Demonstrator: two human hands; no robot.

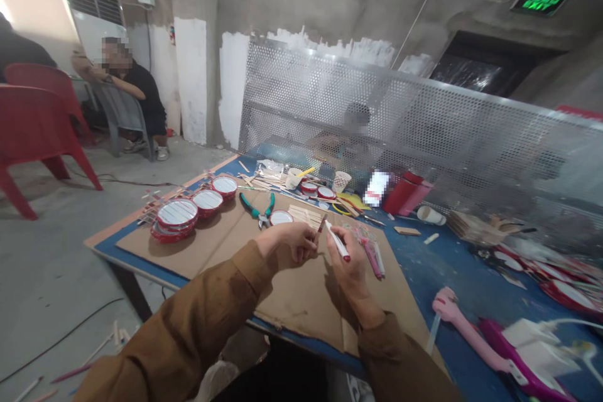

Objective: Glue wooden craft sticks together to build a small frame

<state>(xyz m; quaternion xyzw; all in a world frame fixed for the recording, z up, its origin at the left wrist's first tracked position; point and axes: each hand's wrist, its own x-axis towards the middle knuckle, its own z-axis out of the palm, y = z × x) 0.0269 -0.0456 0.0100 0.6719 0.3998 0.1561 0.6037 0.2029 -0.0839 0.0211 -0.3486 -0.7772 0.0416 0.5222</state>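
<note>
My left hand (296, 242) pinches a small, thin reddish-brown stick (322, 223) above the cardboard sheet (226, 245). In my right hand (349, 260) is a white marker with a red end (338, 242), its tip close to the stick; I cannot tell if they touch. Behind my hands lie pale wooden sticks (305, 215), a round red-rimmed piece (281, 218) and green-handled pliers (258, 208). Pink and white markers (373, 257) rest on the cardboard beside my right hand.
Red-rimmed discs (178, 213) stand at the left of the cardboard. A pink glue gun (466, 326) and white plugs (532, 342) lie at the right. A lit phone (376, 188) and red bottle (405, 191) stand before a perforated metal screen (424, 119). People sit beyond.
</note>
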